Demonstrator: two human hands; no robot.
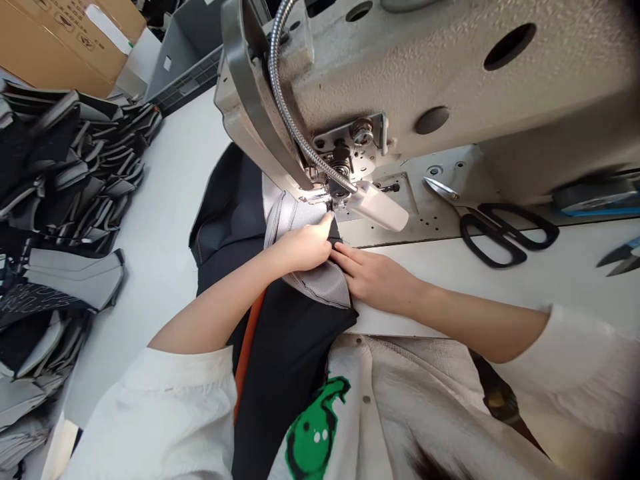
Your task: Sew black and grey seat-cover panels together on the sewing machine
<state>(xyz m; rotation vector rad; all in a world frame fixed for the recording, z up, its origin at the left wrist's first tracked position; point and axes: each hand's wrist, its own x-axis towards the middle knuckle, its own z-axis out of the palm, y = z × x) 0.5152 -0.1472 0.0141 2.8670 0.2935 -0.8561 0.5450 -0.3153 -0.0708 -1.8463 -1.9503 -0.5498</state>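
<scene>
Noting a heap of grey-and-black cut pieces (60,167) at far left, I am seeing a cardboard box (55,47) standing behind it and a grey crate (187,83) sitting just to its right. A pale strip of bench (165,180) is running between the heap and the work.

Next across, the black cloth (225,220) is lying on the bench, its upper right part reaching the needle end of the sewing machine (450,87), its lower part running down to the bottom of my view. An orange strip (249,347) is showing along it. A grey mesh panel (320,287) is lying over the black cloth.

The left hand (307,248) is resting on the grey layer, fingers mostly curled, one finger extending close to the presser foot (330,205); I cannot tell whether it is pinching cloth. A white lamp head (380,208) on a metal flexible neck is hanging just beside the needle area.

The right hand (375,280) is lying at the right edge of the cloth, fingers nearly straight and close together, fingertips touching black material. Its thumb is hidden, so I cannot tell whether it is gripping.

Further right, black-handled scissors (500,230) are lying partly on the machine bed, blades pointing up-left. Small snips (620,259) are showing at the right border.
</scene>
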